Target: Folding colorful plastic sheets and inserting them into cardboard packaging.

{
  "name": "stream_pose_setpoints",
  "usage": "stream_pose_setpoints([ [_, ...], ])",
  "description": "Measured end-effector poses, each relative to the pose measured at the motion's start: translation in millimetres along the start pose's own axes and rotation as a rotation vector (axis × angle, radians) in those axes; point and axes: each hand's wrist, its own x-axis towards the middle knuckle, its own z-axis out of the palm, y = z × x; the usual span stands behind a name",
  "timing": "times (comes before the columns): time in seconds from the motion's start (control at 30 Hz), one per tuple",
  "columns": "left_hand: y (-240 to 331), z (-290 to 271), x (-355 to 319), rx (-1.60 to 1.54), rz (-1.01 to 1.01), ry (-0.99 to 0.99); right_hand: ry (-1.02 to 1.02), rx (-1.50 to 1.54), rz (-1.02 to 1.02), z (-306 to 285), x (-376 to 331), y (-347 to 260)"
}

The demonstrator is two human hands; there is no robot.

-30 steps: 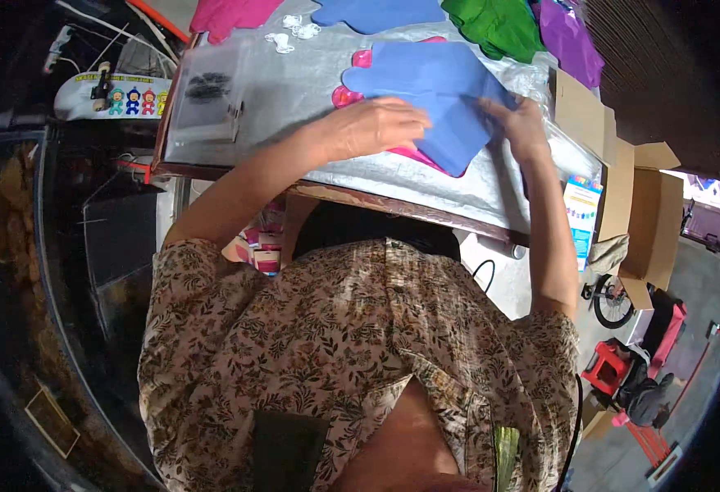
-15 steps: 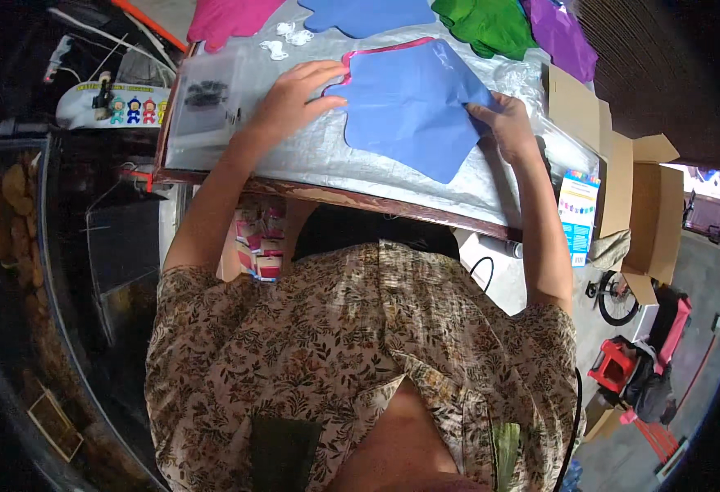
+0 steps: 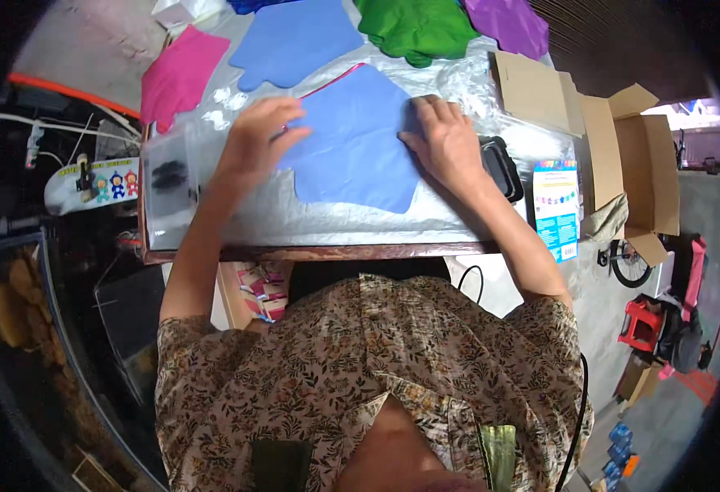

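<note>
A light blue sheet [image 3: 356,143], cut with angled edges, lies on the silver-covered table in front of me. A thin pinkish-red strip [image 3: 335,80] shows along its upper left edge. My left hand [image 3: 263,135] is at the sheet's left side, slightly blurred, with thumb and fingers apart; a bit of dark pink shows by its fingers. On the right edge, my right hand [image 3: 448,143] rests with bent fingers and the thumb held apart, touching the sheet without a visible pinch.
Farther back lie pink [image 3: 184,74], blue [image 3: 298,41], green [image 3: 417,29] and purple [image 3: 512,23] pieces. Small white pieces [image 3: 225,102] and a clear case [image 3: 170,189] are at left. Right stand a black tray-like object [image 3: 501,168], a printed box [image 3: 555,209] and an open carton [image 3: 653,172].
The blue sheet now lies flatter and squarer to me. My right hand has let go of the corner it pinched, and my left hand has come off the strip's end. The view has shifted.
</note>
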Motion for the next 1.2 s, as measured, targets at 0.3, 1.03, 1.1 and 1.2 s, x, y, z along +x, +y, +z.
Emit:
stream_pose_setpoints([
  [0.3, 14.0, 129.2, 187.7, 0.012, 0.339, 0.022, -0.193, 0.021, 0.075, -28.0, 0.5, -3.3],
  [1.03, -23.9, 155.7, 231.4, -0.855, -0.584, -0.238, 0.016, -0.024, -0.232, -0.1, 93.6, 146.1],
  [1.1, -32.8, 156.8, 237.1, -0.885, -0.591, -0.219, -0.096, -0.189, -0.2, 5.1, 94.4, 142.1],
  [1.2, -34.7, 154.6, 241.4, -0.951, -0.606, -0.191, -0.129, -0.206, -0.223, 10.6, 89.7, 141.3],
])
